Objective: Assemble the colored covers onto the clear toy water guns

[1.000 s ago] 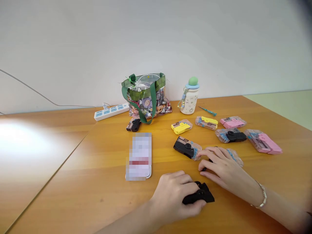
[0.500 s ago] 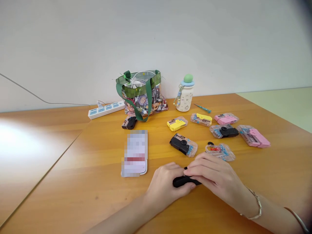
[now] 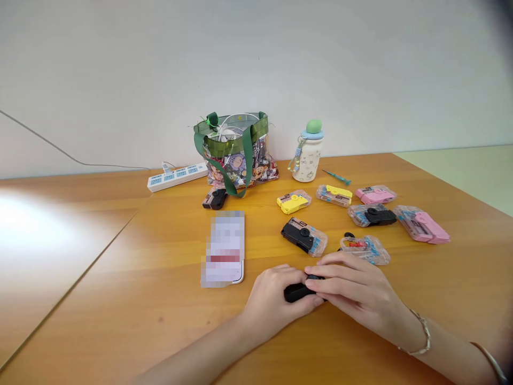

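My left hand (image 3: pixel 272 297) is closed around a small black plastic casing (image 3: pixel 295 292), thumb along its near side and fingers over the far side. From the right, my right hand (image 3: pixel 356 289) reaches over the same casing, its fingertips on a round black part at the top. Much of the casing is hidden under the fingers. Just beyond my right hand lies a clear case (image 3: pixel 371 250) with blue and red pieces inside, and a small black ring (image 3: pixel 349 235) sits by it. A black-and-clear case (image 3: pixel 303 235) rests farther left.
Several similar cases lie behind: yellow (image 3: pixel 294 202), black (image 3: pixel 379 215) and pink (image 3: pixel 427 227). A phone (image 3: pixel 224 248) lies left of centre. A clear tote bag (image 3: pixel 236 160), a white bottle (image 3: pixel 308 160), a blue screwdriver (image 3: pixel 337 177) and a power strip (image 3: pixel 178 176) stand or lie toward the wall.
The fingers of my right hand have lifted and spread slightly, showing more of the round black part. My left hand keeps its hold. The view has shifted a little.
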### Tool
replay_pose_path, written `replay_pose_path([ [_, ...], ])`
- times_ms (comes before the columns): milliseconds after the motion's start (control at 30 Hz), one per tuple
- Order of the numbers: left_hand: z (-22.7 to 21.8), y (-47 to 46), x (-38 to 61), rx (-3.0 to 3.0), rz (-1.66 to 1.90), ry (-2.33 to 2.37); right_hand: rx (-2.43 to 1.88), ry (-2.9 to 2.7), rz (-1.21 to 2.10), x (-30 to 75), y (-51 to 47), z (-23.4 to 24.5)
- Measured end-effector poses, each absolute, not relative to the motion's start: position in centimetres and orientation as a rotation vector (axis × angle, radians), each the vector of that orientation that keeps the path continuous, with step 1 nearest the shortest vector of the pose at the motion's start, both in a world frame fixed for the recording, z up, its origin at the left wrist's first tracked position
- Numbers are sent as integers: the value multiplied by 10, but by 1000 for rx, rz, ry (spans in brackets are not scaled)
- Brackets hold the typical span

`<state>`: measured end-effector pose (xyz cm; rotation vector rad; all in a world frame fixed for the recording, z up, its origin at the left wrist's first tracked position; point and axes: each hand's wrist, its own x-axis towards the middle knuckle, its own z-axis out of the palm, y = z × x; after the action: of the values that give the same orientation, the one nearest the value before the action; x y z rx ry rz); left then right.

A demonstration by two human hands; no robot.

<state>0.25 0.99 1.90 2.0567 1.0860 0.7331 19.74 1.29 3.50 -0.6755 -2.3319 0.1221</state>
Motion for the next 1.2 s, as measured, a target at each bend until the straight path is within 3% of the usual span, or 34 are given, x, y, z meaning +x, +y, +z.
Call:
replay_pose_path([
  [633,21,12,-3,2092,671,1040,-660,-2262,244,195,15,40],
  [867,24,11,-2,1936,710,1097,-835,-2202,257,195,13,35],
  [1200,26,10,1,1998,749,1163,-918,-2149,462,189,11,37],
])
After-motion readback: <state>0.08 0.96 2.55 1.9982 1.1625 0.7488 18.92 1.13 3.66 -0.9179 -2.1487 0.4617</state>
